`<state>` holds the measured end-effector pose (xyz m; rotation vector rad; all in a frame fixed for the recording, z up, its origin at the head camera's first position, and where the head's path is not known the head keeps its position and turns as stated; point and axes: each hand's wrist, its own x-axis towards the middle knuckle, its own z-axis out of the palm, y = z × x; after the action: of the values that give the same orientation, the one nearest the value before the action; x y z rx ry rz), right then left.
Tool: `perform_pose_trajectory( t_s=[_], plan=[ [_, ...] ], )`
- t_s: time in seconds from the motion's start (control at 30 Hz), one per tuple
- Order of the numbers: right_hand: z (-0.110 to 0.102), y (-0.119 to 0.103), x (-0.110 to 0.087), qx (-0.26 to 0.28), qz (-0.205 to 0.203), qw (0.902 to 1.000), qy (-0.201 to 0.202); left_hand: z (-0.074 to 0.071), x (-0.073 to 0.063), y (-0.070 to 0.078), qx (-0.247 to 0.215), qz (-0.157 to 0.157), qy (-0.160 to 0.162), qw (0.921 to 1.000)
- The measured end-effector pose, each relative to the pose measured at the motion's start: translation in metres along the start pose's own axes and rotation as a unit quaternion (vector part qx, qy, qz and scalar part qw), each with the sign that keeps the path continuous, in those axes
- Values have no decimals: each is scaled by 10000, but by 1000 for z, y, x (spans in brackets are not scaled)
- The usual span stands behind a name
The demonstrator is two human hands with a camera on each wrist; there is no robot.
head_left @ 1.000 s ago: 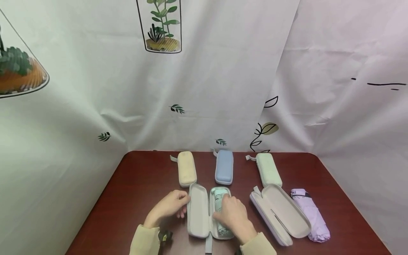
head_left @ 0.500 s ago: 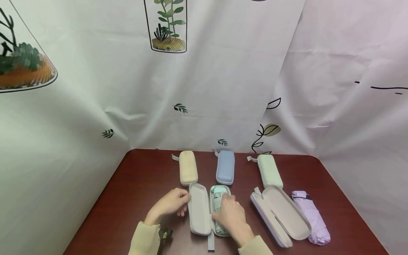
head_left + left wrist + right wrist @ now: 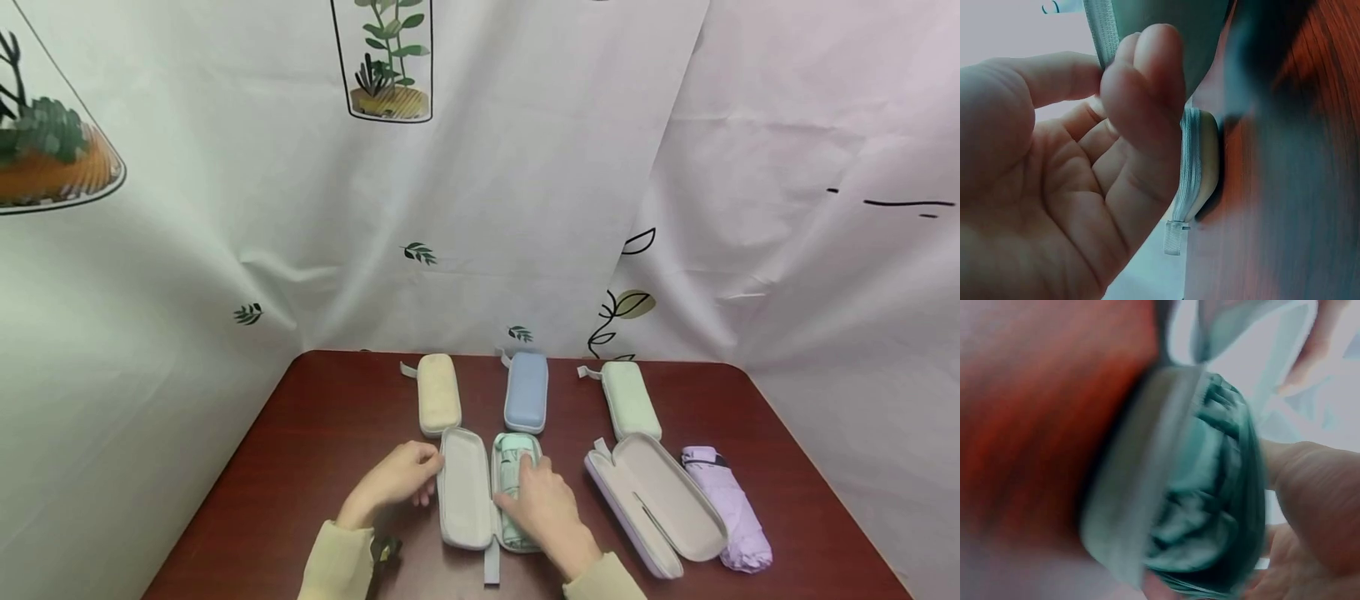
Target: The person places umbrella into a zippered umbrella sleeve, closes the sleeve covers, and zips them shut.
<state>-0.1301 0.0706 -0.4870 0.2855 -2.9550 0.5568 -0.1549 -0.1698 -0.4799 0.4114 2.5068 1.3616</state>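
Observation:
A hard zip case with a pale grey lining (image 3: 463, 492) lies spread open at the front middle of the table. In its right half sits a folded mint-green umbrella (image 3: 513, 471). My left hand (image 3: 397, 477) pinches the outer edge of the left half between thumb and fingers, seen closely at the zip edge (image 3: 1105, 37) in the left wrist view. My right hand (image 3: 546, 504) lies over the umbrella, thumb on its left side and fingers curled down its right side at the case's rim. The right wrist view shows the umbrella's bunched end (image 3: 1194, 519), blurred, inside the case.
Behind stand closed cases: yellow (image 3: 438, 393), blue (image 3: 527, 390) and pale green (image 3: 631, 400). To the right, an open lavender case (image 3: 667, 500) lies beside a folded lavender umbrella (image 3: 726, 508). A grey strap (image 3: 491, 565) extends from the middle case toward the front edge.
The middle case has shifted slightly away from me, with both hands still at the same places on it. The head view has swayed a little; the other cases have not moved.

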Motion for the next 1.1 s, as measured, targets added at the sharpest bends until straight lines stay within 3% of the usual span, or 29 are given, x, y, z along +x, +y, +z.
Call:
perform_pose_trajectory(
  t_s=[0.17,0.5,0.73,1.1],
  plan=[
    [-15,4,6,297,-397,9984,-266,-1,-3,4,18,-10,38,10000],
    [-11,8,15,512,-243,9955,-766,1,-4,3,18,17,15,10000],
    [-6,8,16,385,-457,9958,-689,-2,-1,6,-135,44,57,9999],
    [-4,18,10,669,-459,9946,-648,-1,-4,5,-113,61,-5,9999]
  ],
)
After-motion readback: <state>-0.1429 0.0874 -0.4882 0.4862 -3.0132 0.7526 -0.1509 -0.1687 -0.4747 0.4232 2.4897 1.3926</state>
